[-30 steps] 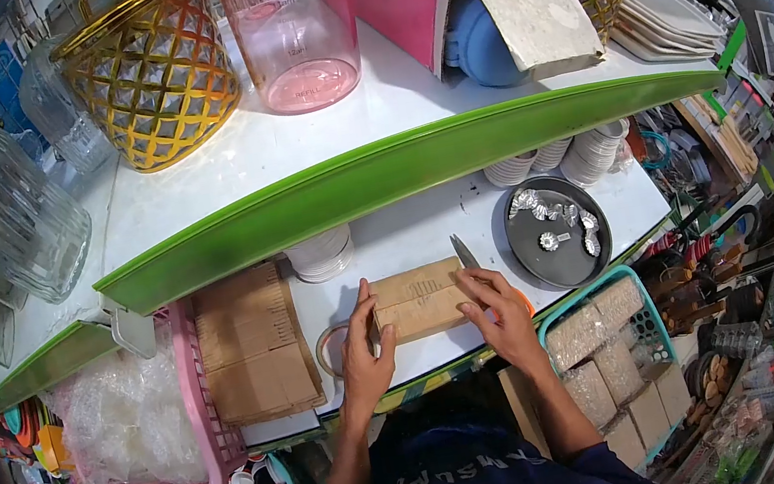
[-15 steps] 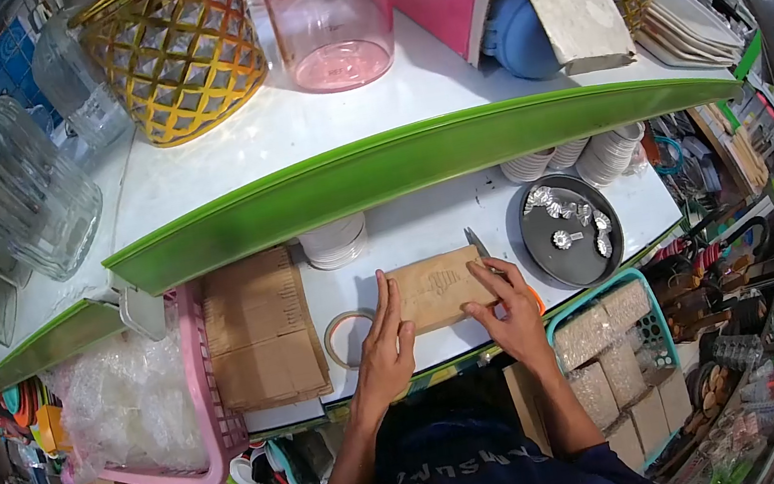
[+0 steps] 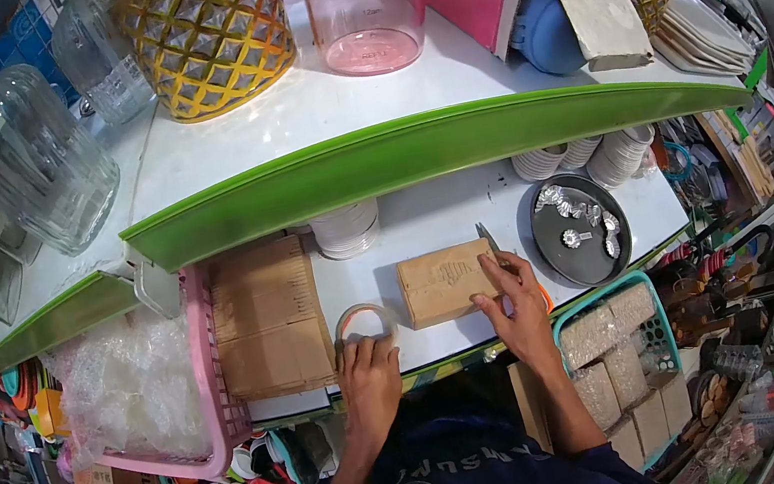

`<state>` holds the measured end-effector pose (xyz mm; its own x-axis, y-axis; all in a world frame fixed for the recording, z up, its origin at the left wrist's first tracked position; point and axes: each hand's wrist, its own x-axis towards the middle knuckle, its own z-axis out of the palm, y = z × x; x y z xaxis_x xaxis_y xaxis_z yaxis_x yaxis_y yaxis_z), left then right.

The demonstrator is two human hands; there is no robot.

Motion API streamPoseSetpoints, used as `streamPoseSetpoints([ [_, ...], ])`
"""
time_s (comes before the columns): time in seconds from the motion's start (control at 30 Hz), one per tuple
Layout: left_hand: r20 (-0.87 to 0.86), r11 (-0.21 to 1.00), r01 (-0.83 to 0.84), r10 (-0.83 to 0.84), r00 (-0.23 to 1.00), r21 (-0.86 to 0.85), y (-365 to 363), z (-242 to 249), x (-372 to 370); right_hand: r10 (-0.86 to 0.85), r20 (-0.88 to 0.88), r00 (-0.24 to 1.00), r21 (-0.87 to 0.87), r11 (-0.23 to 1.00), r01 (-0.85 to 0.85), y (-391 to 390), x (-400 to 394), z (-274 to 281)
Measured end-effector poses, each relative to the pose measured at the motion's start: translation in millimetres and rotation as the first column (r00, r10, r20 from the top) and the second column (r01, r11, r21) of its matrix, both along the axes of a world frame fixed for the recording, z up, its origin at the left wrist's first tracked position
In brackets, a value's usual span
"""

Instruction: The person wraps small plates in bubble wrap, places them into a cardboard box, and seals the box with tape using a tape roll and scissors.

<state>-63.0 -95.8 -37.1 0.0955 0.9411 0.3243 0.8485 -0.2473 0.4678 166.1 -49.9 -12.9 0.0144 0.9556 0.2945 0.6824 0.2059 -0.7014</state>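
Observation:
A small brown cardboard box (image 3: 449, 283) with faint print lies on the white lower shelf. My right hand (image 3: 522, 317) grips its right end, thumb at the near edge and fingers on the top. A roll of tape (image 3: 365, 311) lies left of the box, and my left hand (image 3: 371, 381) has its fingers curled over the near rim. Scissors (image 3: 486, 235) lie beside the box, partly hidden by my right hand; an orange handle shows past it.
A dark round pan (image 3: 559, 260) holding small foil-coloured moulds is at the right. Flattened cardboard (image 3: 266, 312) and a pink basket (image 3: 208, 372) of bubble wrap are at the left. A teal basket (image 3: 663, 310) holds wrapped boxes. The green-edged upper shelf (image 3: 431, 139) overhangs the work surface.
My left hand has left the box's left side and moved down-left onto the tape roll. My right hand stays at the box's right end. The view has shifted slightly.

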Motion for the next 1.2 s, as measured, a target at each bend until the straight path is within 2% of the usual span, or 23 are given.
streamPoseSetpoints([
  [0.03,0.001,1.0,-0.002,0.002,1.0,0.0,-0.8,1.9,0.1,0.002,0.001,1.0,0.0,1.0,-0.002,-1.5,-2.0,3.0],
  [0.1,0.307,0.999,0.008,0.003,0.952,-0.033,-3.8,6.5,0.5,-0.084,0.123,0.989,0.171,0.983,0.062,-7.1,-7.7,14.1],
  [0.13,0.307,0.999,0.005,0.005,0.952,-0.033,-6.5,10.9,1.8,-0.081,0.123,0.989,0.171,0.983,0.06,-9.4,-8.5,15.2],
  [0.2,0.641,1.0,0.008,0.004,0.768,-0.016,-13.7,21.6,6.2,-0.03,0.109,0.994,0.421,0.907,-0.019,-18.3,-9.5,15.5],
  [0.23,0.641,1.0,0.006,0.006,0.767,-0.017,-17.5,24.6,7.0,0.05,0.062,0.997,0.385,0.92,-0.07,-25.6,-12.7,20.4],
  [0.27,0.656,0.999,0.023,-0.038,0.754,0.031,-21.6,26.8,7.4,0.05,0.062,0.997,0.385,0.92,-0.07,-30.1,-17.0,26.7],
  [0.33,0.668,0.996,0.04,-0.083,0.74,0.081,-27.9,30.4,9.5,0.371,-0.234,0.898,0.193,0.924,-0.331,-37.7,-26.9,39.1],
  [0.37,0.667,0.987,0.072,-0.148,0.73,0.141,-30.4,32.0,11.1,0.372,-0.235,0.898,0.194,0.923,-0.332,-40.5,-33.2,45.4],
  [0.43,0.682,0.974,0.121,-0.223,0.697,0.194,-36.5,34.7,13.1,0.468,-0.554,0.688,-0.008,0.824,-0.566,-43.6,-44.6,54.2],
  [0.47,0.682,0.974,0.118,-0.22,0.698,0.194,-36.9,35.1,15.1,0.503,-0.567,0.652,-0.011,0.787,-0.617,-44.8,-46.4,51.0],
  [0.53,0.751,0.961,0.132,-0.271,0.602,0.241,-36.8,35.8,18.4,0.531,-0.603,0.596,0.029,0.761,-0.648,-45.7,-48.9,43.2],
  [0.63,0.742,0.959,0.167,-0.283,0.608,0.229,-38.2,33.9,14.2,0.483,-0.689,0.541,0.05,0.775,-0.63,-47.9,-52.3,42.2],
  [0.7,0.74,0.96,0.191,-0.281,0.61,0.207,-38.9,31.4,12.0,0.498,-0.675,0.545,0.067,0.777,-0.626,-47.0,-53.6,40.5],
  [0.87,0.641,0.965,0.212,-0.263,0.721,0.158,-40.2,38.0,9.0,0.487,-0.694,0.53,0.064,0.775,-0.629,-46.1,-54.7,39.6],
  [1.0,0.629,0.956,0.25,-0.288,0.722,0.15,-38.9,47.6,7.8,0.483,-0.734,0.478,0.069,0.753,-0.655,-45.1,-55.6,35.2],
  [1.2,0.694,0.967,0.242,-0.227,0.683,0.077,-40.6,46.8,9.3,0.446,-0.809,0.382,0.07,0.719,-0.692,-44.6,-54.6,37.1],
])
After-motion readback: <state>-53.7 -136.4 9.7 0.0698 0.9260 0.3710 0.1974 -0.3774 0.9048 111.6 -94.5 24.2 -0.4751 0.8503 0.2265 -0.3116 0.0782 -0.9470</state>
